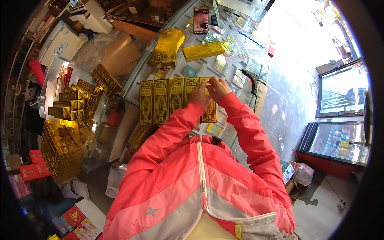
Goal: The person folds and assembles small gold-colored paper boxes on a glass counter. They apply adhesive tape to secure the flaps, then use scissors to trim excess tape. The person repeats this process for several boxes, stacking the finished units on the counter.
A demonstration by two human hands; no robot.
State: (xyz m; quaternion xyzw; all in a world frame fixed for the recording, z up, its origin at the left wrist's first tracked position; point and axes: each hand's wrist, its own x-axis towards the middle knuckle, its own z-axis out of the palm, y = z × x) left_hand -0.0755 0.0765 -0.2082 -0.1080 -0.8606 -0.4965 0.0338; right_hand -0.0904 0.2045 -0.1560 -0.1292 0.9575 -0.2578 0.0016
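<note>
A row of several long gold boxes [161, 102] with dark patterned faces lies side by side on the glass counter in front of me. At the right end of that row, my left hand [201, 97] has its fingers curled at the upper part of the last box [209, 116]. Close against it, my right hand [219, 89] pinches at the same box's top end. The fingertips of both hands meet there, and they cover most of that end.
Beyond the row lie a stack of flat gold cartons [167, 46], a single gold box [204, 51], yellow-green scissors [228, 45] and a phone [201, 21]. A black curved object [252, 82] sits near the counter's right edge. More gold boxes [62, 140] are piled at the left.
</note>
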